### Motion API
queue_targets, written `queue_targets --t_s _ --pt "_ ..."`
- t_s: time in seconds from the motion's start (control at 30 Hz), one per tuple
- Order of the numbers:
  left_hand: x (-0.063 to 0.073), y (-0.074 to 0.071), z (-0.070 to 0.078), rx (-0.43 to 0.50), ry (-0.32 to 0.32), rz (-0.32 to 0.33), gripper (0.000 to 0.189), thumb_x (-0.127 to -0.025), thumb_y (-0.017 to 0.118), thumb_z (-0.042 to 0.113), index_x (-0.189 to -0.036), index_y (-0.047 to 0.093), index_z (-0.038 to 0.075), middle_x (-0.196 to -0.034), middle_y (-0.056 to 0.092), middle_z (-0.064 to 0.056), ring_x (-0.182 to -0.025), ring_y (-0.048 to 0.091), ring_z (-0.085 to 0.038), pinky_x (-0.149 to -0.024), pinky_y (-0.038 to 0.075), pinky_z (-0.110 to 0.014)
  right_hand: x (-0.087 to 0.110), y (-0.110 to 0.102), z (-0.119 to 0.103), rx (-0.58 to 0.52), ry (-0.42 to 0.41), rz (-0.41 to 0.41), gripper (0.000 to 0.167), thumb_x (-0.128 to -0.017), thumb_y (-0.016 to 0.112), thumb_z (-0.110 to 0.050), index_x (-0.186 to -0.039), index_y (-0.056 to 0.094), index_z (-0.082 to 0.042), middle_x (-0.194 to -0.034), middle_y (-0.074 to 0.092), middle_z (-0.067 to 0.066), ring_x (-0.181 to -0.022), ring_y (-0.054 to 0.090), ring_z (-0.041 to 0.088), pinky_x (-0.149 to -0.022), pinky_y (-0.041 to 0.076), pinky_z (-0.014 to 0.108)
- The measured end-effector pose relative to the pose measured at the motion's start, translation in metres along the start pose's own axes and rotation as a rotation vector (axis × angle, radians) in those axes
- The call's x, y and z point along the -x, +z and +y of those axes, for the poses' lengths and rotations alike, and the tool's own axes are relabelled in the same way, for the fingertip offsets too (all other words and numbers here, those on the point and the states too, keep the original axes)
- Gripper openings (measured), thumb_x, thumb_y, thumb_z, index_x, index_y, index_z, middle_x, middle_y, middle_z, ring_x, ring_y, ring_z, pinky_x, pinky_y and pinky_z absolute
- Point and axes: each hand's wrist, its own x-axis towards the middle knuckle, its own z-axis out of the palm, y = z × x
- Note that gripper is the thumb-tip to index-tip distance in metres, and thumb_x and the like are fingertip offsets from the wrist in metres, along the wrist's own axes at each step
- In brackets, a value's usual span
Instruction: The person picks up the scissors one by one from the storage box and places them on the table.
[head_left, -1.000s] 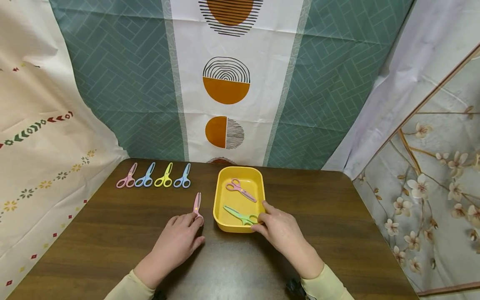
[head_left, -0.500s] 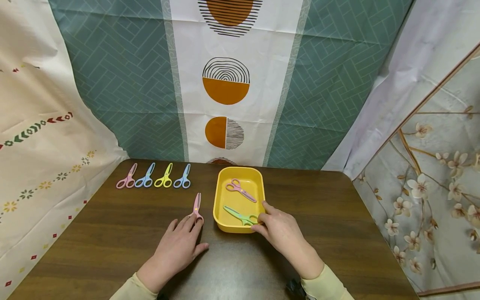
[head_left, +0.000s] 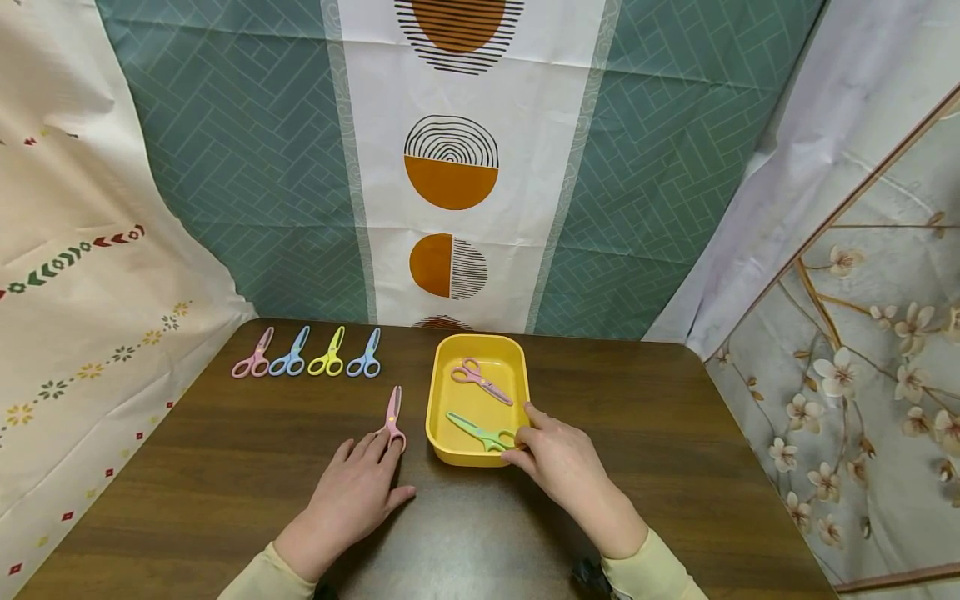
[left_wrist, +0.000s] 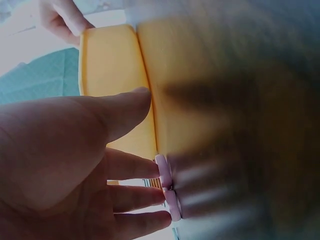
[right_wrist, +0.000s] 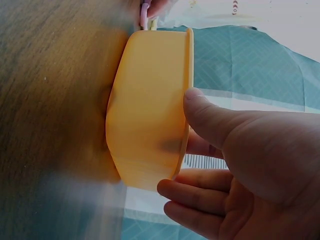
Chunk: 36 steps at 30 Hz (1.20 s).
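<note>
My left hand (head_left: 345,492) lies palm down on the table, fingers extended, their tips on the handle loops of a pair of pink scissors (head_left: 393,410) whose blades point away. In the left wrist view three fingertips touch the pink loops (left_wrist: 164,171) while the thumb stands apart. At the near right corner of a yellow tray (head_left: 472,458), my right hand (head_left: 564,462) pinches the rim; in the right wrist view its thumb presses one side of the tray wall (right_wrist: 150,105). Inside the tray lie pink scissors (head_left: 483,382) and green scissors (head_left: 480,432), apart from each other.
Along the table's back left stands a row of scissors: pink (head_left: 252,358), blue (head_left: 291,354), yellow (head_left: 327,357) and a second blue pair (head_left: 365,357). A patterned curtain (head_left: 450,275) hangs right behind the brown table (head_left: 637,392).
My left hand has drawn slightly back and its thumb has spread outward; its fingertips stay at the pink scissors' loops. My right hand and the tray have kept their place.
</note>
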Motion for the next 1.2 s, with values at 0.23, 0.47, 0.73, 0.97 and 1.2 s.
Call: queue_targets --t_s 0.23,0.47,0.73,0.97,1.2 --pt "-0.001 -0.002 0.001 0.002 -0.016 -0.037 0.072 -0.095 0.084 0.051 -0.144 0.066 0.001 -0.147 0.064 -0.025 -0.136 0.061 -0.045 -0.109 0.046 -0.069 0.0 0.001 0.0 0.01 -0.002 0.005 0.029 -0.092 0.091 -0.04 -0.087 0.077 -0.015 -0.143 0.069 0.026 -0.103 0.079 0.036 -0.073 0.062 0.046" --pt "-0.002 -0.005 0.001 0.013 -0.014 -0.072 0.072 -0.097 0.083 0.05 -0.146 0.066 -0.001 -0.151 0.061 -0.026 -0.14 0.058 -0.045 -0.112 0.044 -0.068 0.0 0.0 0.0 0.011 -0.005 0.011 0.029 -0.092 0.091 -0.04 -0.086 0.077 -0.015 -0.143 0.069 0.026 -0.103 0.079 0.035 -0.073 0.062 0.045" --pt "-0.008 -0.006 -0.001 0.018 -0.014 -0.096 0.073 -0.098 0.082 0.05 -0.147 0.065 -0.001 -0.152 0.06 -0.027 -0.141 0.058 -0.045 -0.112 0.043 -0.069 0.001 0.0 0.0 0.009 0.001 0.002 0.029 -0.092 0.091 -0.04 -0.087 0.077 -0.016 -0.143 0.069 0.026 -0.102 0.079 0.036 -0.073 0.062 0.046" --pt "-0.017 -0.004 -0.003 0.015 -0.004 -0.102 0.072 -0.099 0.082 0.049 -0.147 0.065 -0.002 -0.153 0.06 -0.027 -0.141 0.057 -0.046 -0.115 0.043 -0.067 0.001 0.0 0.0 0.011 0.004 -0.003 0.029 -0.093 0.09 -0.041 -0.087 0.076 -0.016 -0.143 0.069 0.026 -0.103 0.079 0.036 -0.073 0.062 0.045" --pt "-0.025 -0.004 -0.007 0.009 0.008 -0.097 0.071 -0.099 0.082 0.046 -0.146 0.065 -0.005 -0.151 0.06 -0.03 -0.14 0.058 -0.048 -0.116 0.043 -0.064 0.001 0.0 0.001 0.005 0.002 -0.005 0.029 -0.092 0.09 -0.041 -0.087 0.077 -0.015 -0.143 0.069 0.026 -0.106 0.078 0.036 -0.073 0.062 0.045"
